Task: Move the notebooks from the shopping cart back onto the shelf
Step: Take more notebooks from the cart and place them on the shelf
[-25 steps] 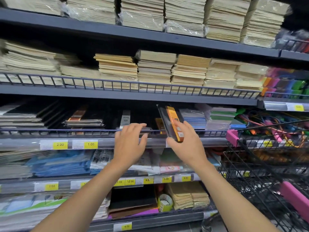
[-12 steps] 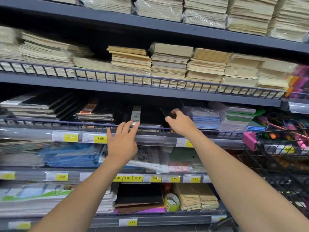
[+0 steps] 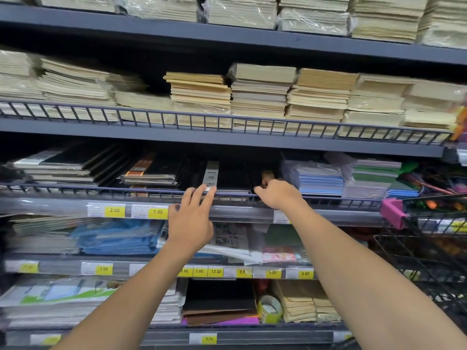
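- Grey metal shelf [image 3: 227,144] runs across the view in tiers, each fronted by a low wire rail; cream paper stacks [image 3: 260,92] fill the tier above.
- Black wire shopping cart [image 3: 429,248] with pink corner caps stands at the right edge, just beside the shelf.
- Dark notebooks [image 3: 227,178] lie flat on the middle tier, long axis running front to back, spines toward the aisle; one carries a pale label strip [image 3: 211,174] pointing the same way.
- Right hand [image 3: 280,194] reaches over the rail, fingers curled narrow into the dark gap beside the blue pads [image 3: 321,179]; whether they hold a notebook, I cannot tell.
- Left hand [image 3: 192,221] is spread wide, holding nothing, fingertips [image 3: 209,192] touching the rail.
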